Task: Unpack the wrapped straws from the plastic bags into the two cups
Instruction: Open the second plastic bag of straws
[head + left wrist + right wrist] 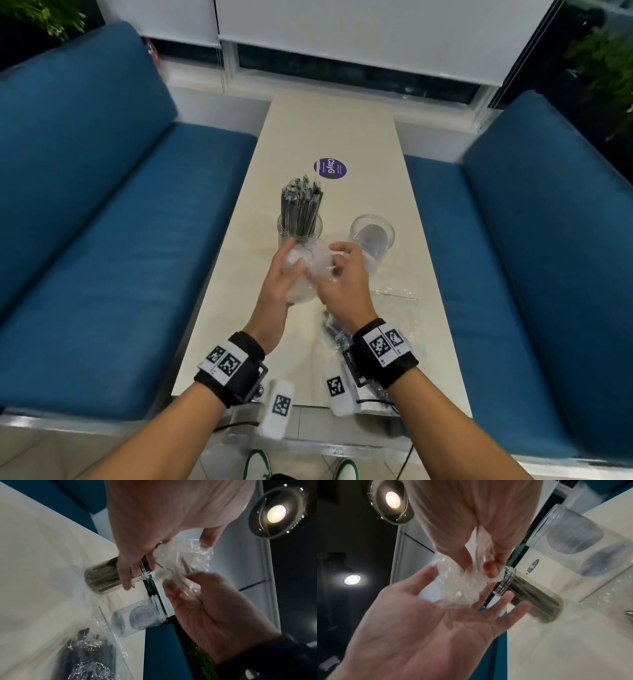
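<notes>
A narrow cream table [329, 130] ran between two blue benches [102, 212] toward a window with white blinds. Above its middle, both hands worked a crumpled empty plastic bag [305, 270]: the left hand [277, 284] lay under it with fingers spread and relaxed, its grip released, while the right hand [342, 284] pinched the film between thumb and fingers. Just beyond stood a clear cup [300, 230] packed with upright wrapped straws [301, 202], and to its right a second clear cup [371, 240], empty. Another plastic bag [394, 318] with straws inside lay near the right wrist. A purple sticker [330, 168] sat farther along.
</notes>
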Available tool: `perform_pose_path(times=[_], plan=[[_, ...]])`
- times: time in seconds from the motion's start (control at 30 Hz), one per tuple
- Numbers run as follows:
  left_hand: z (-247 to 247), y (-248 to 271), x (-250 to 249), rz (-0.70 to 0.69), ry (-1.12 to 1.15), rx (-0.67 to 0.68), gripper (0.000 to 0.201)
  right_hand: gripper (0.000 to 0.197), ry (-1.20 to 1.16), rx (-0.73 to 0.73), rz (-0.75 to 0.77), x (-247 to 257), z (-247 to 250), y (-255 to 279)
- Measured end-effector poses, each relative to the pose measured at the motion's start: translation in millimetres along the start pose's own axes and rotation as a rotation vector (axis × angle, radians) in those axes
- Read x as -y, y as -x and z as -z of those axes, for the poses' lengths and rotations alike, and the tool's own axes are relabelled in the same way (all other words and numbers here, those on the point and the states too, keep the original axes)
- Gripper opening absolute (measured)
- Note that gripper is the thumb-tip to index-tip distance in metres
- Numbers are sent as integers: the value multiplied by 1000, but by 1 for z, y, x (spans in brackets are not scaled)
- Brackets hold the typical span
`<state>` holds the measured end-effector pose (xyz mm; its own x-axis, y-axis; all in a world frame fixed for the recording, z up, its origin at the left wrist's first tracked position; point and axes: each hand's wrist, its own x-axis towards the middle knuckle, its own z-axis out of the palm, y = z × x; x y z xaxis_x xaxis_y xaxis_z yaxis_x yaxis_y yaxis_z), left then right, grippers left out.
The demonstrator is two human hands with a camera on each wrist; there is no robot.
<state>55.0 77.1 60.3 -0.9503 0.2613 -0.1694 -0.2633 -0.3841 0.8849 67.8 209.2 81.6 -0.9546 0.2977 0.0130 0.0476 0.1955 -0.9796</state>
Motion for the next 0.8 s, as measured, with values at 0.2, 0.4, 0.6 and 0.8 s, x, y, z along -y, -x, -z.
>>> perform_pose_path(times=[0.2,0.4,0.6,0.8], plan=[[5,-13,4,-116,-214,-333,34,36,187,309,-6,-13,-1,12],[44,-32,29,-10,-946,-343,25,25,277,143,-151,-41,45,-6],[75,-31,89,196,-1380,-152,55,38,751,108,-321,-95,84,-34],[92,-21,107,-35,-1535,-99,85,73,1112,221,-336,-135,88,-36]])
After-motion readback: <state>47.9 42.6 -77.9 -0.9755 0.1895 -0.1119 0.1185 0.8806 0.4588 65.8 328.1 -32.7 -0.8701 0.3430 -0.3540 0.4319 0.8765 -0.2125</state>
